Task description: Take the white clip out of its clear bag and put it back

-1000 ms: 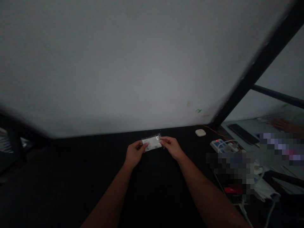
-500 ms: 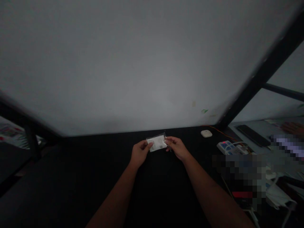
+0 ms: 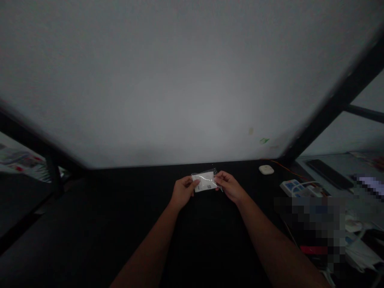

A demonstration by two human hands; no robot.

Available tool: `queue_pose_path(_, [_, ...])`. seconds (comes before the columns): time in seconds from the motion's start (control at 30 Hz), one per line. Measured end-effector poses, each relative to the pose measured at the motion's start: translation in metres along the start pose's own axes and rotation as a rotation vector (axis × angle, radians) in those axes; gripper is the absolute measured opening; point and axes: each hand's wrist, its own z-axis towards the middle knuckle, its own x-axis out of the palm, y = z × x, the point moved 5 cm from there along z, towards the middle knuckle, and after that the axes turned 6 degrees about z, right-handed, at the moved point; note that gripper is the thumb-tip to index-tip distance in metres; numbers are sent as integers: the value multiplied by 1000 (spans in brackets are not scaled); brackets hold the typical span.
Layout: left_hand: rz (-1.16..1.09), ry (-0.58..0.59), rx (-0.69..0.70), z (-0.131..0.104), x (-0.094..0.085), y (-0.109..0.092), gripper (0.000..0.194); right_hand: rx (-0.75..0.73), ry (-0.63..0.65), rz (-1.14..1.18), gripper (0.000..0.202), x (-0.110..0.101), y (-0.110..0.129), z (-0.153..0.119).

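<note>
A small clear plastic bag (image 3: 205,180) with a white printed card or packet inside is stretched between my hands, above the black table. My left hand (image 3: 183,193) pinches its left end, thumb on the front face. At the right end, my right hand (image 3: 230,187) grips the bag's edge between thumb and fingers. Bright glints run across the plastic. The fingertips behind the bag are hidden, and the print is too small to read.
On the black table (image 3: 120,212), a white earbud case (image 3: 266,169) lies near the wall. A power strip (image 3: 291,186) with plugs and cables sits to the right. Farther right are a dark, flat, long object (image 3: 329,174) and blurred-out items. Black metal posts slope at both sides.
The whole view has shifted slightly, so hands and table things appear farther right. The bag's glints have changed, and its tilt is a little flatter. Both hands keep their hold.
</note>
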Motion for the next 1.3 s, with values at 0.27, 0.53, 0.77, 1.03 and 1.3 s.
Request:
queue_pose_path(0.27, [16, -9, 1, -1, -1, -2, 43, -41, -18, -98, 35, 3, 0, -2])
queue_pose_path(0.53, [-38, -106, 80, 4, -13, 3, 47, -337, -142, -560, 23, -1, 4, -1])
queue_pose_path(0.77, [52, -189, 133, 5, -19, 8, 36, -286, -122, -529, 25, -4, -4, 3])
queue_pose_path(1.03, [392, -147, 195, -1, -16, 1, 20, -381, -162, -880, 27, 1, -3, 0])
queue_pose_path(1.3, [530, -140, 256, 0, -15, -5, 20, -372, -137, -993, 26, 5, -3, 3])
